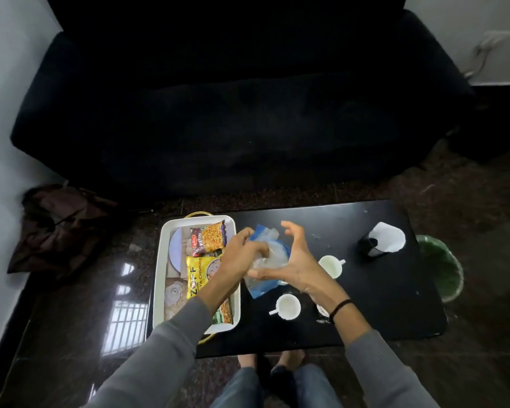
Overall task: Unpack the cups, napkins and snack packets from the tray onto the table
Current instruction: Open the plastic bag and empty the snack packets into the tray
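Observation:
A white tray sits on the left end of the black table. It holds a red-and-orange snack packet, a yellow packet, another packet at its near end and a pale plate. Just right of the tray, above the table, my left hand grips a blue-and-clear plastic packet. My right hand is at the packet's right side with fingers spread and thumb under it. Two white cups stand on the table.
A black holder with a white napkin stands at the table's right end. A green bin is on the floor beyond the right edge. A black sofa lies behind the table. Dark cloth lies on the floor at left.

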